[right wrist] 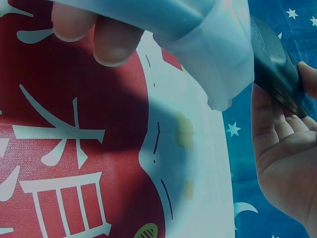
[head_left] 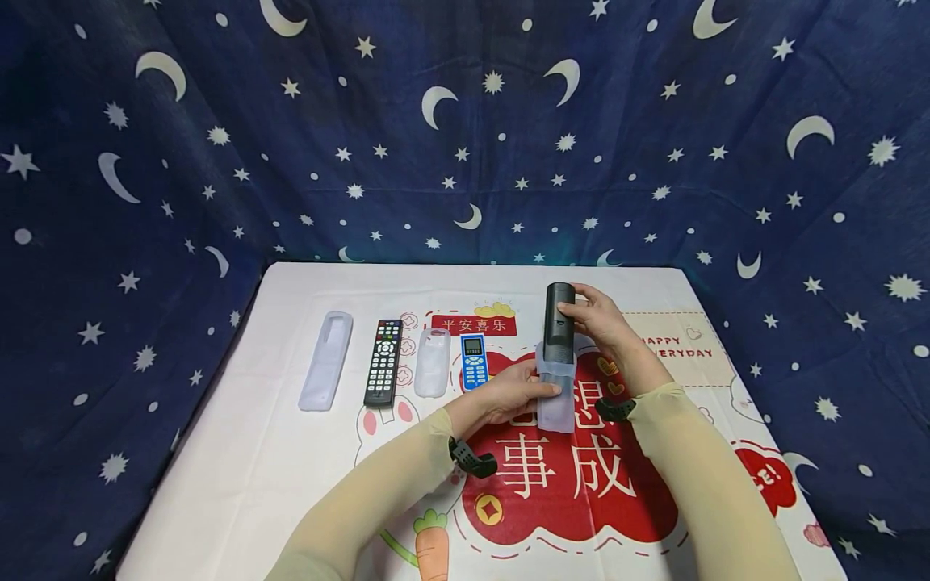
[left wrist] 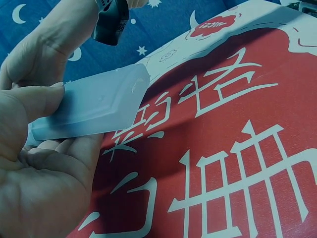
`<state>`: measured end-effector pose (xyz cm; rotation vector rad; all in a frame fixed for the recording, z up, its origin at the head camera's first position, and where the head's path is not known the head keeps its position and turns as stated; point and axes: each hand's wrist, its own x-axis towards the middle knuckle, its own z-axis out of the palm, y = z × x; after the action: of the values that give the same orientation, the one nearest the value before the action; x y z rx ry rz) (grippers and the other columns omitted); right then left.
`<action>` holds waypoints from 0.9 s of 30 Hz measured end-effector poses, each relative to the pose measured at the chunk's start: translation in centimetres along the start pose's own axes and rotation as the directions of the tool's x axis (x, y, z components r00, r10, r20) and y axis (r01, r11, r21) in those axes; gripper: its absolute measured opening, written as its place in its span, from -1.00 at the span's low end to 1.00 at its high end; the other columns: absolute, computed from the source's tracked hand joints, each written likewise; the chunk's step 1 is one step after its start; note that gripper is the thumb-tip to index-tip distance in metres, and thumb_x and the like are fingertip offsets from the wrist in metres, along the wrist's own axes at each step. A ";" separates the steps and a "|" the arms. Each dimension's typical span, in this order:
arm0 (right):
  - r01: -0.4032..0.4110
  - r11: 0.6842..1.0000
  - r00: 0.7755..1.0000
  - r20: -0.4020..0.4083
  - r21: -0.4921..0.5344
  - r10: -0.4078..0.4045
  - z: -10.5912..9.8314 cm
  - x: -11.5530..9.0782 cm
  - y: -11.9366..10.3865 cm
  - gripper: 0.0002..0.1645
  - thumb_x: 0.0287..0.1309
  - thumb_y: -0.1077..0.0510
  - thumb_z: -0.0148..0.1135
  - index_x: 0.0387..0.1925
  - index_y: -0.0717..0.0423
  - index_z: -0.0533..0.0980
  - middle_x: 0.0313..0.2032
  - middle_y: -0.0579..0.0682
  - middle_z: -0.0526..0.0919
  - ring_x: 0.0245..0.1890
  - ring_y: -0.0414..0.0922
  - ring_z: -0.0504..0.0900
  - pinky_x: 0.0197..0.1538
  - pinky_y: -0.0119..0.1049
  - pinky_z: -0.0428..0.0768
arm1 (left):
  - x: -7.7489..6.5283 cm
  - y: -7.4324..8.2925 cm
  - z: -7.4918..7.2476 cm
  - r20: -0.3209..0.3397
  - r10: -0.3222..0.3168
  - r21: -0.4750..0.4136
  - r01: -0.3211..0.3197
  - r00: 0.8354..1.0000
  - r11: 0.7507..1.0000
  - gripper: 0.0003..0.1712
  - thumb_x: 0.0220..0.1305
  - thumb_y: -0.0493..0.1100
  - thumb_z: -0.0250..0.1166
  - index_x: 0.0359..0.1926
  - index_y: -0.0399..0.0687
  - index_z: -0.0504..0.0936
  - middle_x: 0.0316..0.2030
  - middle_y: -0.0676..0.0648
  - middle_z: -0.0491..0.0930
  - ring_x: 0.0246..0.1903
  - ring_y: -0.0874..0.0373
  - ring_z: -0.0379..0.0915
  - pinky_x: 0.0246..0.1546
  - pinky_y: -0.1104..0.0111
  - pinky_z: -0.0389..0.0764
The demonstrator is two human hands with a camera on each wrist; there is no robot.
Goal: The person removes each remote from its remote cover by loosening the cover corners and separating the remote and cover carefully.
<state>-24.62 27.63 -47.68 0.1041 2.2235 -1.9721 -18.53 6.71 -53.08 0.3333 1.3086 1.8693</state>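
My right hand [head_left: 600, 321] grips the upper part of a black remote control [head_left: 558, 335], its back side facing up. The lower end of that remote sits inside a translucent silicone sleeve [head_left: 555, 418]. Its collar-like rim is folded outward around the remote, as the right wrist view shows at the sleeve [right wrist: 225, 54]. Lower down, my left hand [head_left: 511, 394] holds the sleeve between thumb and fingers. In the left wrist view, the far end of the sleeve [left wrist: 109, 101] points away from the left palm, above the table.
Left of my hands lie a small blue remote [head_left: 475, 363], a short translucent sleeve [head_left: 433, 363], a long black remote [head_left: 383, 363] with buttons up, and a long translucent sleeve [head_left: 325, 363]. A printed cloth [head_left: 240, 476] covers the table; a dark starry curtain [head_left: 479, 161] hangs behind.
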 end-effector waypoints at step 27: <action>0.006 1.000 1.000 0.004 -0.014 -0.006 0.2 -0.1 -0.4 -0.26 0.45 0.13 0.22 0.51 0.21 0.16 0.24 0.32 0.46 -0.12 -0.18 0.65 0.04 -0.29 0.59 | -0.3 0.0 0.1 -0.018 -0.001 -0.020 0.001 1.000 1.000 -0.48 0.49 -0.37 0.17 0.40 -0.23 0.33 0.08 -0.24 0.64 0.06 -0.06 0.62 0.09 0.04 0.64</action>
<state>-24.61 27.41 -47.26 0.0921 2.2369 -1.9577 -18.33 6.56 -53.00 0.3057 1.3007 1.8880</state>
